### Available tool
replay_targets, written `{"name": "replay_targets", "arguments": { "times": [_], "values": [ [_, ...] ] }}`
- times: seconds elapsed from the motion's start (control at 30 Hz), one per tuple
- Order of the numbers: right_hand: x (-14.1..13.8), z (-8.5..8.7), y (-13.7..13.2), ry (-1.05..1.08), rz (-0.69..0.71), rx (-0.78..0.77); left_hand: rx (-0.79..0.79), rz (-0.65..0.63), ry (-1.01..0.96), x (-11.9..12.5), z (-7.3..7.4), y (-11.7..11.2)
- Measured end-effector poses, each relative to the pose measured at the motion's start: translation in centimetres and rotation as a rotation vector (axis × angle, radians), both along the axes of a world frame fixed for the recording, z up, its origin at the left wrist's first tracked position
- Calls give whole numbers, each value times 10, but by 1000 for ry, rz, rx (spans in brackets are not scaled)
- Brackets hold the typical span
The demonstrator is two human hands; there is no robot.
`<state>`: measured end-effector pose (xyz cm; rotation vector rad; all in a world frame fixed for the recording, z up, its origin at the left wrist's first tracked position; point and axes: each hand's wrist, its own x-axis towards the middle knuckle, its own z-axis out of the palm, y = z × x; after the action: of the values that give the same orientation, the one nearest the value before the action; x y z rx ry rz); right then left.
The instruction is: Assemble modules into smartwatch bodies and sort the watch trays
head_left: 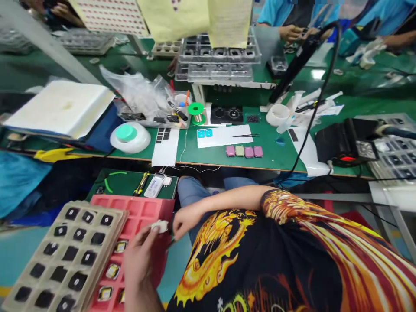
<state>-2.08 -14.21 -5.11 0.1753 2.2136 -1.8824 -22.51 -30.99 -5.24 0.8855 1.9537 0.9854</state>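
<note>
My left hand [143,249] is above the red compartment tray [112,201], its thumb and fingers pinching a small whitish part [160,226]. The kind of this part is too blurred to tell. Close on its right is my right hand [186,222], fingers curled. A thin dark sliver shows below those fingers, but I cannot make out what it is. Small square pieces with yellow and white edges [112,271] sit in some of the red tray's pockets. Left of it, a stacked beige tray [73,227] holds black square pieces.
A utility knife [141,183] and a white device [154,185] lie beyond the red tray. On the green bench are pink and green square pieces [248,151], tweezers [246,135], a solder spool [196,113], a white bottle [130,137] and a black box with red display [346,147]. Co-workers sit opposite.
</note>
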Motion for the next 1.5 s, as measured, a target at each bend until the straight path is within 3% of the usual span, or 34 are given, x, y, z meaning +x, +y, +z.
{"name": "replay_targets", "arguments": {
  "times": [0.07,0.13,0.23,0.3,0.4,0.5,0.67,0.83,1.0,1.1,1.2,1.23,1.37,1.43,1.5],
  "values": [
    [60,19,18,13,-31,175,-3,-26,-74,38,6,46],
    [121,43,30,45,-233,363,54,-129,-115,78,19,95],
    [200,79,34,72,-668,546,239,-309,-166,131,40,163],
    [240,95,33,39,-969,780,330,-439,-121,160,46,203],
    [279,96,35,-113,-1099,1136,384,-598,41,192,46,249],
    [296,79,41,-222,-1059,1227,462,-730,294,212,43,272],
    [297,59,46,-216,-974,1167,568,-684,516,226,41,264],
    [300,58,53,-214,-948,1147,730,-691,618,235,31,254],
    [301,66,57,-156,-903,1123,789,-623,685,251,27,250],
    [304,66,59,-136,-1008,1114,781,-585,695,258,21,250],
    [311,52,68,-152,-1193,1098,672,-534,694,257,14,258],
    [315,47,70,-77,-1198,1113,655,-524,675,255,13,259],
    [332,34,71,243,-1366,1247,696,-357,688,231,19,237],
    [333,39,72,308,-1386,1335,734,-191,785,195,24,215],
    [325,51,74,390,-1337,1314,664,34,867,140,31,186]
  ]
}}
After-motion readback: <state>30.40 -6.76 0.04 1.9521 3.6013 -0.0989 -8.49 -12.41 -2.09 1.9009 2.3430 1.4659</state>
